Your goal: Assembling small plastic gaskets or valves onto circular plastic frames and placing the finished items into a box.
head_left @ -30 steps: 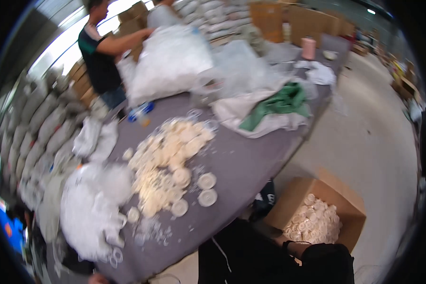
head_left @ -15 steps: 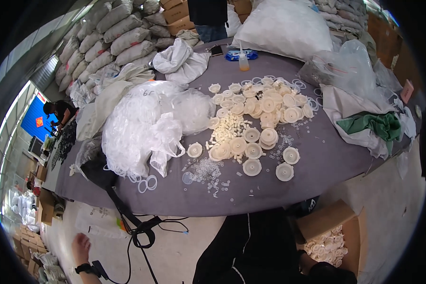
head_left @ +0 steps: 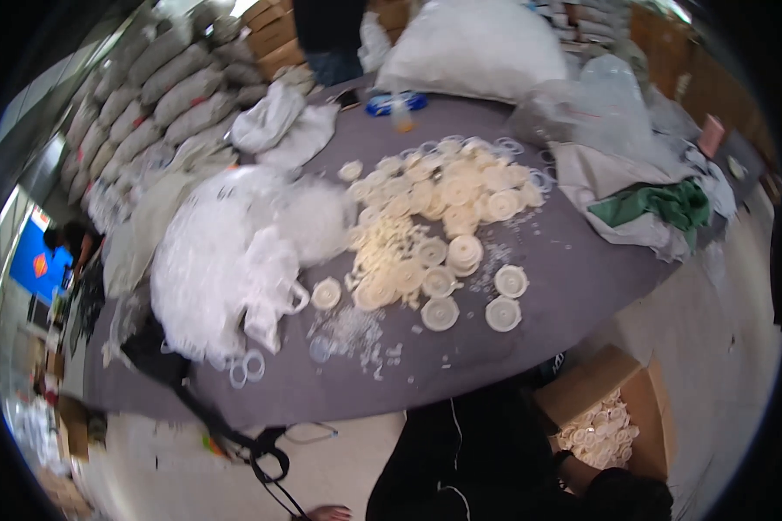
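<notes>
Only part of my left hand (head_left: 328, 513) shows, blurred at the lower edge below the table, near a black cable. Its fingers look stretched out with nothing visible in them. My right forearm (head_left: 582, 475), with a dark wristband, lies beside an open cardboard box (head_left: 660, 417) of cream plastic parts (head_left: 601, 434); the hand and its fingers are hidden. On the grey-covered table (head_left: 573, 286) are a heap of round cream plastic caps (head_left: 460, 187), small cream pieces (head_left: 382, 243) and tiny clear pieces (head_left: 356, 330). Several caps (head_left: 502, 313) lie apart at the near side.
Large clear plastic bags (head_left: 208, 260) fill the table's left side. A black stand with cables (head_left: 261, 447) is at the near left edge. At the back are a bottle (head_left: 401, 115) and a big white sack (head_left: 478, 52). A green cloth (head_left: 656, 206) lies right. Someone stands behind the table.
My left hand has moved from the lower left toward the bottom middle. The view has shifted and blurred. My right arm stays by the box.
</notes>
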{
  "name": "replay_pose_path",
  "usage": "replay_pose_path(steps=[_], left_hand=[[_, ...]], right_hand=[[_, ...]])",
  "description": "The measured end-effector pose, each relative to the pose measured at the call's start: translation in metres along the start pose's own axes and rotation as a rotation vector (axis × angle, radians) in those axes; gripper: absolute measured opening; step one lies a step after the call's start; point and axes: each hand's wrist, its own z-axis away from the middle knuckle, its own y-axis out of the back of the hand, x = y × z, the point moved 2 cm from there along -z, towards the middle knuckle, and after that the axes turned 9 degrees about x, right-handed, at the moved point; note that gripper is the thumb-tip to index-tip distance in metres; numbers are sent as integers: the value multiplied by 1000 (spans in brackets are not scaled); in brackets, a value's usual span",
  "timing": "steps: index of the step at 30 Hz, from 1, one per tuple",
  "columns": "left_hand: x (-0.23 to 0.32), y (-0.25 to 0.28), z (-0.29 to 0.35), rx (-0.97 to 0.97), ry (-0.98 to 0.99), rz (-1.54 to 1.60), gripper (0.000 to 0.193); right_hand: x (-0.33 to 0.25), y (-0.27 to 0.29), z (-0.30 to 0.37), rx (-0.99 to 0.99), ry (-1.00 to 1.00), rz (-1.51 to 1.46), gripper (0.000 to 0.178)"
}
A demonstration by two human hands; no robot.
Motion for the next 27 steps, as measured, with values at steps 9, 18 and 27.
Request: replay_pose_path(steps=[9, 18, 27], left_hand=[[340, -65, -42, -125, -425, -449, 34], [430, -132, -85, -270, -648, -433, 30], [446, -180, -140, -312, -785, -198, 27]], right_hand=[[42, 8, 29, 414, -309, -262, 42], [-32, 8, 37, 232, 421, 210, 36], [-58, 6, 2, 231, 747, 378, 29]])
